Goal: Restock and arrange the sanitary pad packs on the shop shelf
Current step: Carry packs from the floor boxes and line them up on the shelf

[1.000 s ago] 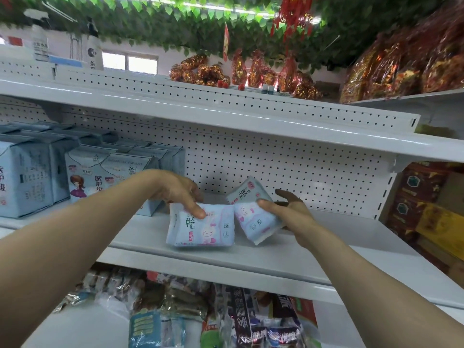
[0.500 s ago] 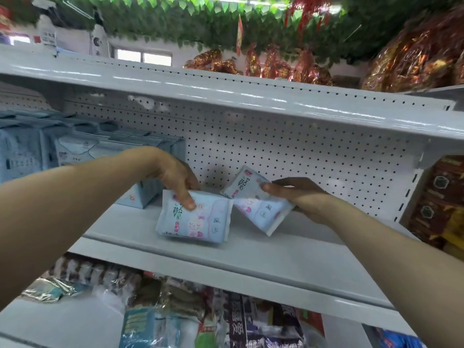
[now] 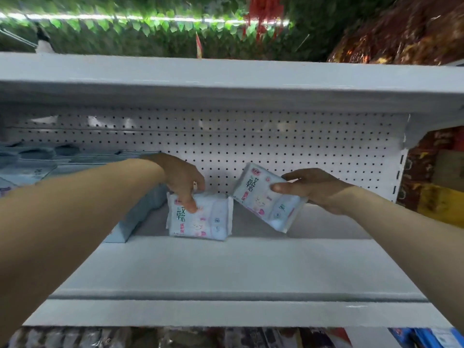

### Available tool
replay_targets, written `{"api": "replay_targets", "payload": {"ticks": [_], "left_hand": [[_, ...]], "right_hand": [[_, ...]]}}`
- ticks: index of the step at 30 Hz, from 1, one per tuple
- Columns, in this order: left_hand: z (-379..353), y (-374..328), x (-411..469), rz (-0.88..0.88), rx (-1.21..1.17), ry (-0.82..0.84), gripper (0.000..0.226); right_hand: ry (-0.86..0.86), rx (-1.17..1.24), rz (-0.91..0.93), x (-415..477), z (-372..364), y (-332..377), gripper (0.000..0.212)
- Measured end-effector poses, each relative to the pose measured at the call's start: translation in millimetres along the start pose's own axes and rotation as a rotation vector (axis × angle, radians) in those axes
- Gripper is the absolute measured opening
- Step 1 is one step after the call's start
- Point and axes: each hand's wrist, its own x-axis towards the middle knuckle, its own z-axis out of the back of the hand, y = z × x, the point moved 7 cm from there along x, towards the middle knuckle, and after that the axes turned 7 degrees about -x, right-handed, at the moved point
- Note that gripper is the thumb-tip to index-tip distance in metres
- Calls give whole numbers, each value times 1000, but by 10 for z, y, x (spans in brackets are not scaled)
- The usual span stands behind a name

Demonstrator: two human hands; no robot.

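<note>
"How many of those soft white plastic pad packs with pink print do you count?"

"Two. The upright pack point(image 3: 200, 218) stands on the white metal shelf point(image 3: 226, 272), towards the back, with its front face to us. The tilted pack point(image 3: 263, 197) is at its two o'clock, top leaning towards eleven. Their near corners are touching or just beside each other, I can't tell which."

"And the hands?"

"Two as well. The left hand point(image 3: 180, 182) grasps the upright pack from above, thumb on the front and fingers curled over the top edge. The right hand point(image 3: 316, 189) grips the tilted pack from three o'clock, thumb across its face and fingers behind."

"Is the tilted one set down?"

"Its low corner is near the shelf, but whether it rests there I can't say."

"Anything else?"

"Pale blue packs point(image 3: 130, 222) at nine o'clock, partly behind the left arm and too blurred to count. A white perforated back panel point(image 3: 288, 141) stands behind everything."
</note>
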Motion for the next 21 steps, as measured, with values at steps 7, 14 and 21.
{"api": "replay_targets", "payload": {"ticks": [7, 14, 21], "left_hand": [[127, 210, 396, 76, 61, -16, 66], [131, 402, 687, 82, 74, -149, 64], [142, 525, 835, 80, 68, -245, 64]], "right_hand": [[-59, -39, 44, 103, 22, 115, 81], [38, -122, 29, 163, -86, 91, 68], [82, -168, 28, 229, -345, -29, 80]]}}
